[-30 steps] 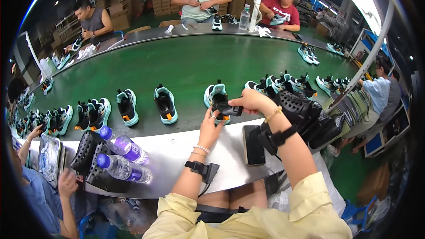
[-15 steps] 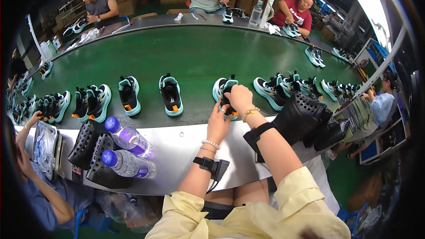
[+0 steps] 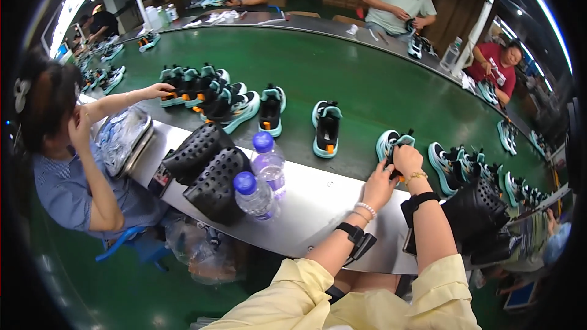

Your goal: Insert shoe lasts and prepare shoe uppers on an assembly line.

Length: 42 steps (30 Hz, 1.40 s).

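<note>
A black and mint-green sneaker (image 3: 384,145) with an orange heel tab stands on the green belt in front of me, its heel toward me. My left hand (image 3: 380,184), with a ring and a beaded bracelet, is closed at the heel of the sneaker. Over its opening my right hand (image 3: 408,160) bends down, fingers closed on the collar; the fingertips are partly hidden inside. A similar sneaker (image 3: 327,129) stands by itself to the left. Several more sneakers (image 3: 449,168) sit in a row just right of my hands.
Two purple-capped bottles (image 3: 255,195) and black perforated holders (image 3: 217,186) stand on the metal ledge (image 3: 306,208) at left. Another black holder (image 3: 477,211) is beside my right forearm. A co-worker at left touches grouped sneakers (image 3: 235,110). Three people work across the green belt (image 3: 257,55).
My view has swung left, so the scene sits further right and tilts. Both hands stay on the same sneaker. The co-worker at left now shows fully, arm stretched to the grouped sneakers.
</note>
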### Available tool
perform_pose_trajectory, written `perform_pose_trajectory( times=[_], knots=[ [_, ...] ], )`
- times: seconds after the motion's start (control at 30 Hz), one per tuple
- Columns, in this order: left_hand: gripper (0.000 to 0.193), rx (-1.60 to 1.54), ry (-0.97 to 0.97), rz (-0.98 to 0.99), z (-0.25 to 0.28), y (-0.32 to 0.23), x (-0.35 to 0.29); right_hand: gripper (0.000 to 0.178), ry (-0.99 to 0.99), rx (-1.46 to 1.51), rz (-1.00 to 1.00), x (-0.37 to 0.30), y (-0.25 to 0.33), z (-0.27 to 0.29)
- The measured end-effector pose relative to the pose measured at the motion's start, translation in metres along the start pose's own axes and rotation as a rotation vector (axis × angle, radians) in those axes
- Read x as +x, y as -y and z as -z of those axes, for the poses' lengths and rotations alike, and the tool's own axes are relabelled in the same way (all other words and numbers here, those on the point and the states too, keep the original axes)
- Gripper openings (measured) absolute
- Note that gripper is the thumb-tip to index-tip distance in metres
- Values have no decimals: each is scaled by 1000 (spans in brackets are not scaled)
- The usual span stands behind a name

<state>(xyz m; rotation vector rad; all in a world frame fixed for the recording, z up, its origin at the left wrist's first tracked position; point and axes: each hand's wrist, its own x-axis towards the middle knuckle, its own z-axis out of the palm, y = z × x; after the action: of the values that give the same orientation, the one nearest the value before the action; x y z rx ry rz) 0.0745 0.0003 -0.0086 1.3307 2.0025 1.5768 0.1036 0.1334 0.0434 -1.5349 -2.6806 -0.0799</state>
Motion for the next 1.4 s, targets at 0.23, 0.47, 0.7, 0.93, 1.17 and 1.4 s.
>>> perform_pose_trajectory(
  times=[0.23,0.47,0.7,0.93,1.17,1.4],
  knots=[
    [34,117,31,-3,13,7,5,52,-7,-8,27,-27,8,37],
    [61,-161,-35,22,41,10,85,35,239,576,123,-85,-14,50],
    [91,18,410,-184,16,17,111,64,244,637,188,-100,-32,13],
    [94,332,372,-222,23,-4,107,59,210,816,218,-100,-28,7],
    [86,525,288,-151,24,-3,104,56,158,654,297,-103,-8,21],
    [100,167,365,-82,35,15,114,53,99,546,277,-102,-9,24]
  ],
)
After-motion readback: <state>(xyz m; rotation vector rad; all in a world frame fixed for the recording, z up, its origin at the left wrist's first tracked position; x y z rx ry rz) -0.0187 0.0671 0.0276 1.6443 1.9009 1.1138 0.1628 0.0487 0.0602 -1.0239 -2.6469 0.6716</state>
